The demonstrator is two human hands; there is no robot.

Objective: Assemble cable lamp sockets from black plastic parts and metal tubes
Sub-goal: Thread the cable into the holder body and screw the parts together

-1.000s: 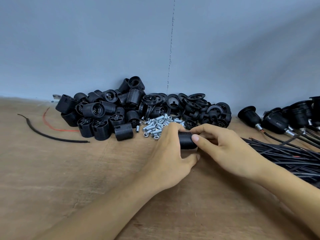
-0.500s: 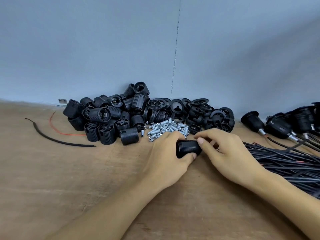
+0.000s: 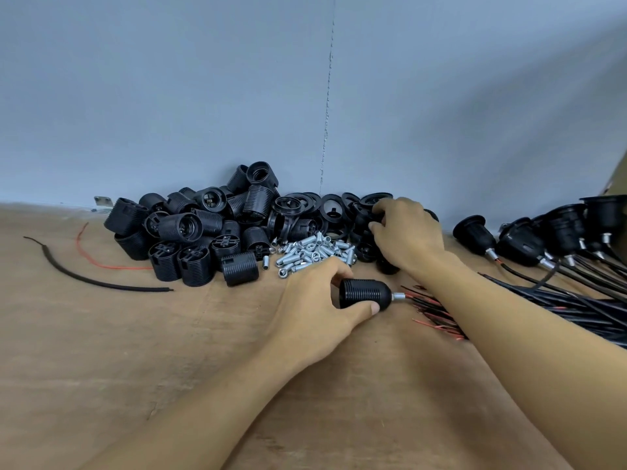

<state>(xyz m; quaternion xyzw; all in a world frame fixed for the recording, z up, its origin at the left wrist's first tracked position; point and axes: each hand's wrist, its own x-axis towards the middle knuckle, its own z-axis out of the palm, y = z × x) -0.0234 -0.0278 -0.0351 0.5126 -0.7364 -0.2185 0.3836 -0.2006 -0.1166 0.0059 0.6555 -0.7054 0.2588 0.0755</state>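
on the wooden table (image 3: 135, 351), nearest the camera, the left hand (image 3: 315, 310) grips the socket body (image 3: 364, 294), thumb underneath and fingers curled over its ribbed barrel. the body lies on its side, low over the table, domed end to the right. a short metal tube (image 3: 398, 296) projects from the dome. half a second ago both hands worked on this part; now only the left hand holds it. judgement: the tube-to-body step is complete, or nearly so.

just beyond the tube lie the stripped red ends of the cable bundle (image 3: 593, 307). no cable enters the tube yet.

farther back, the heap of loose tubes (image 3: 312, 251) sits between the two hands.

the right hand (image 3: 407, 235) has left the socket body and now reaches into the pile of black rings and caps (image 3: 325, 208) by the wall. its fingers curl over a black piece; whether the grip has closed cannot be told. judgement: the next part is being selected. finished sockets (image 3: 543, 239) lie at far right.
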